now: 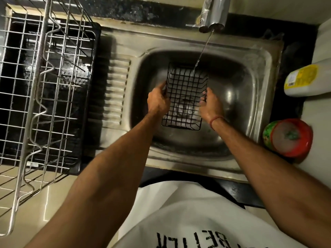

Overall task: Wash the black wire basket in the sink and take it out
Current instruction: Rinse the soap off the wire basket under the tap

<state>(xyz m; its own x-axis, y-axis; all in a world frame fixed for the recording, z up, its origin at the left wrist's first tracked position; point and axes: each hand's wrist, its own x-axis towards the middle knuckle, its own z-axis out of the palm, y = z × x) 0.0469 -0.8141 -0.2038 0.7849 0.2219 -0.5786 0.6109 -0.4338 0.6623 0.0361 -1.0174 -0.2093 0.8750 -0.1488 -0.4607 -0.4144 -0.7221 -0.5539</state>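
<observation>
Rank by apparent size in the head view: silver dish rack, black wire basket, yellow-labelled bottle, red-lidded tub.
1. silver dish rack, largest by far
2. black wire basket
3. yellow-labelled bottle and red-lidded tub look alike; the bottle is cut off at the frame edge, so unranked.

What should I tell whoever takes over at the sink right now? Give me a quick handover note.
Left hand: grips the left side of the basket.
Right hand: grips its right side.
Basket: held in the sink bowl, above the drain, with the far end under the water running from the tap.
Done: rinsing is under way; how clean it is cannot be told.
Left: finish the wash, lift the basket out of the sink. The tap is on. A dish rack stands to the left.
</observation>
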